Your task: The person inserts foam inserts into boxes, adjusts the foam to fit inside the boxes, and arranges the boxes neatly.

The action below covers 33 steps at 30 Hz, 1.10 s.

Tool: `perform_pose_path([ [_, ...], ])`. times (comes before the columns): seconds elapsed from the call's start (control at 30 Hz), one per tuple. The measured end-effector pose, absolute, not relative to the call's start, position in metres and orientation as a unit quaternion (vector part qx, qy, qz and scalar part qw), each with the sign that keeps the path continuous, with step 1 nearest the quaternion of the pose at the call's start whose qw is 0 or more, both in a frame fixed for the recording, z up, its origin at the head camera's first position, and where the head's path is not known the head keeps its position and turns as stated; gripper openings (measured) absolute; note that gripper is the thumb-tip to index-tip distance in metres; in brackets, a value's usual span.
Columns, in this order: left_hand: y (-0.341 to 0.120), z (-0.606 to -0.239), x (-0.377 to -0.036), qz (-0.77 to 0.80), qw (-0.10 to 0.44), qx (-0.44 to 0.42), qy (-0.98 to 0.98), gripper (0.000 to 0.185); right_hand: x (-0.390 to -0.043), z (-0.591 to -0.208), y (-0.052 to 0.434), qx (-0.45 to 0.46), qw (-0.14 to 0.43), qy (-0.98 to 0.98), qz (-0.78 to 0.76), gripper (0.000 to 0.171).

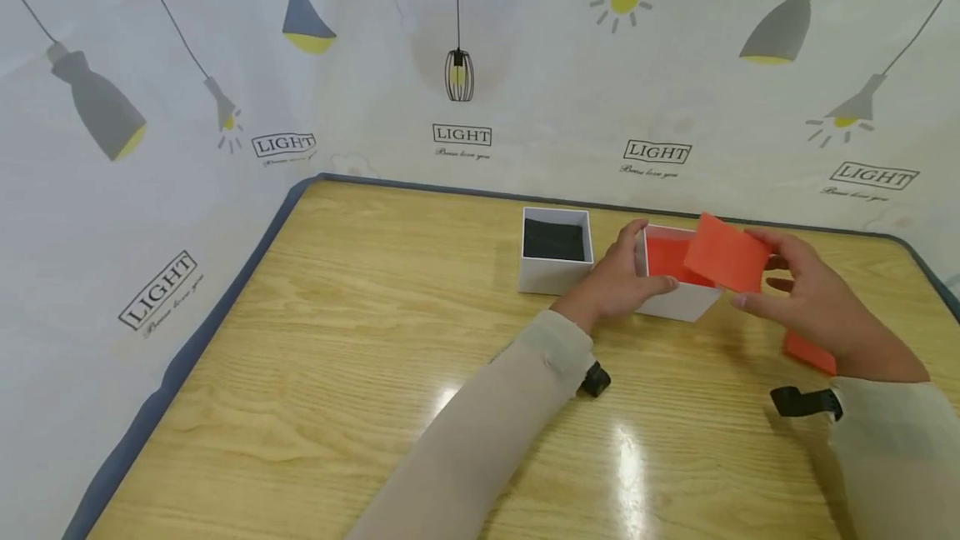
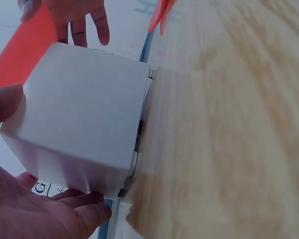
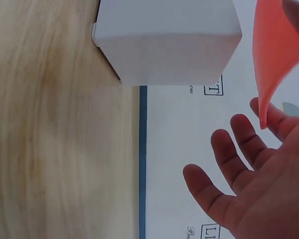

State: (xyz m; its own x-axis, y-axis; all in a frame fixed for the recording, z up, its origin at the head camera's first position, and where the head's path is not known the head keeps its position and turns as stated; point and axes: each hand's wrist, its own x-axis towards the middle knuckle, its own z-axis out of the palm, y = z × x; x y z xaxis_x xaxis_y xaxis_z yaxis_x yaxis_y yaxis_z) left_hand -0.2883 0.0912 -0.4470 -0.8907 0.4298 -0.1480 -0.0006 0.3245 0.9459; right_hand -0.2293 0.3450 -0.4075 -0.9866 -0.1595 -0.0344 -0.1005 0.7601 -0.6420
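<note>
A white open-topped box [image 1: 678,304], tilted slightly, has red folded cloth [image 1: 662,257] inside. My left hand [image 1: 617,280] grips it from the left, thumb at the front rim and fingers on the far side; the left wrist view shows the box's plain wall [image 2: 84,104]. Above the box's right side, my right hand [image 1: 813,298] pinches a thin, square folded red cloth [image 1: 726,255] by its right edge. In the right wrist view this cloth [image 3: 276,50] hangs edge-on, the other fingers spread below it.
Left of the gripped box stands a second white box [image 1: 555,276] with folded black cloth [image 1: 553,240] in it. Another red folded piece [image 1: 810,352] lies on the wooden table [image 1: 360,340], partly hidden by my right forearm. A lamp-printed curtain [image 1: 525,48] borders the table's far edge.
</note>
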Motion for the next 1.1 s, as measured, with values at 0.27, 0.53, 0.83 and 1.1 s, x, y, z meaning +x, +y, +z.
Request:
perform_pose_path([
  [0.27,0.091,-0.447,-0.289,0.569,0.193,0.147,0.786,0.092,-0.25,-0.402,0.338,-0.101,0.097,0.924,-0.356,0.097],
  [0.53,0.089,-0.447,-0.291,0.568,0.196,0.153,0.784,0.094,-0.264,-0.397,0.333,-0.12,0.13,0.918,-0.355,0.095],
  [0.83,0.088,-0.448,-0.291,0.569,0.195,0.159,0.783,0.093,-0.276,-0.388,0.33,-0.142,0.185,0.912,-0.339,0.094],
  [1.1,0.088,-0.445,-0.29,0.569,0.197,0.155,0.783,0.095,-0.284,-0.39,0.331,-0.154,0.204,0.911,-0.323,0.098],
])
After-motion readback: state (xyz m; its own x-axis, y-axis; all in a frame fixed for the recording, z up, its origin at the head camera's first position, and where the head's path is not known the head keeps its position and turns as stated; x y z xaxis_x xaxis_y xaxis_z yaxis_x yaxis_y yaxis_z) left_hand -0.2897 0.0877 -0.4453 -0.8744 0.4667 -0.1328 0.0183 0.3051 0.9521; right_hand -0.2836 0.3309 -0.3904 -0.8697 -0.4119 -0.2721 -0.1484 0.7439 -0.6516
